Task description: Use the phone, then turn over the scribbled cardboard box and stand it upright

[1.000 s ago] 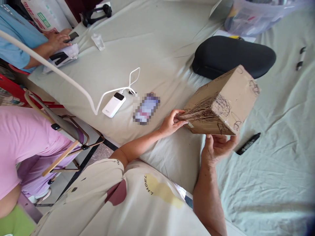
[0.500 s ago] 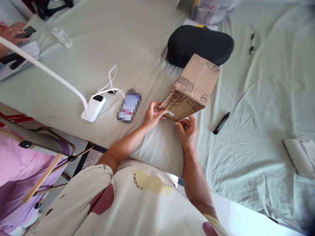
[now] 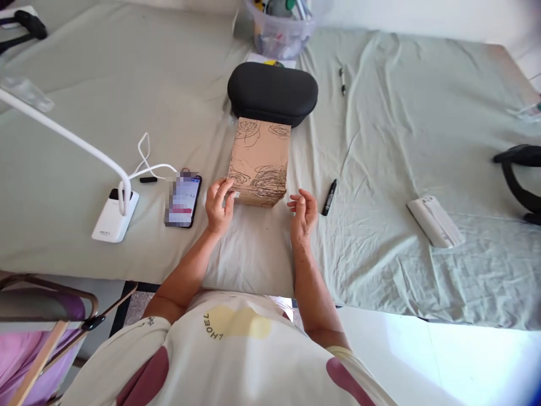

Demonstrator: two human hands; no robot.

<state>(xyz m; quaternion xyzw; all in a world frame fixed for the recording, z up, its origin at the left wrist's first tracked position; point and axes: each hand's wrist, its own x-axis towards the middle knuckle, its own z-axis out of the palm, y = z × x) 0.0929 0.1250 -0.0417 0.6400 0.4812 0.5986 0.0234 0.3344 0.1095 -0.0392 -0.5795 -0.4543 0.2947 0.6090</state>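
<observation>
A brown cardboard box (image 3: 261, 155) with black scribbles lies on the cloth-covered table, its far end against a black zip case (image 3: 273, 93). My left hand (image 3: 220, 206) is at the box's near left corner, its fingertips against the edge and not wrapped round it. Just off the near right corner, my right hand (image 3: 303, 214) is held with loosely bent fingers apart and nothing in them. A black marker (image 3: 329, 197) lies to the right of that hand. Left of my left hand is a phone (image 3: 183, 200) with a partly blurred screen.
A white power bank (image 3: 115, 217) with a lamp's bent white neck (image 3: 67, 127) stands at the left, near a white cable (image 3: 146, 152). Further back are a plastic basket (image 3: 283, 34) and a pen (image 3: 342, 82). A white device (image 3: 436, 221) lies at the right.
The box was tilted with its near end raised and both hands on it; now it lies flat and squared to me. My right hand has let go. The view has turned right.
</observation>
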